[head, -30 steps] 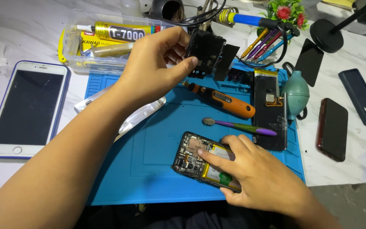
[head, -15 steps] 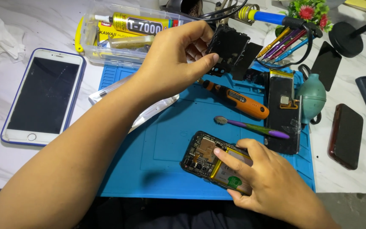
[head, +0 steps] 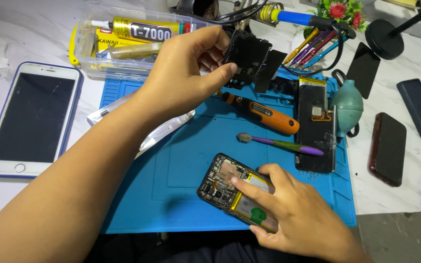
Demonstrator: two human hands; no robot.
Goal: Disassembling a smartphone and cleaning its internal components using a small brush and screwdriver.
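1. Nearest to me, my right hand (head: pixel 293 214) rests on the opened phone (head: pixel 232 190), which lies back-up at the front of the blue mat (head: pixel 171 165). The hand grips the phone's lower end and the index finger presses onto the board just beside the yellow battery (head: pixel 254 204).
2. The phone's back cover is off, so its circuit board and battery are exposed.
3. Just beyond the phone a purple-handled brush (head: pixel 281 144) lies across the mat, and past it an orange electric screwdriver (head: pixel 264 113).
4. To the right of those, a second dismantled phone body (head: pixel 315 126) lies lengthwise on the mat, with a teal air blower (head: pixel 347 104) at the mat's edge beside it.
5. On the bench (head: pixel 405 195) right of the mat lie a dark red phone (head: pixel 388 148) and a dark blue one (head: pixel 420 111), well apart from my hands.
6. On the left of the bench a white phone in a blue case (head: pixel 32 119) lies screen-up.
7. Farther out, my left hand (head: pixel 186 73) is raised above the mat's far edge, thumb and fingers pinched on a black plastic part (head: pixel 249 61).
8. Behind it a clear plastic box (head: pixel 123 48) holds a yellow glue tube (head: pixel 137 30).
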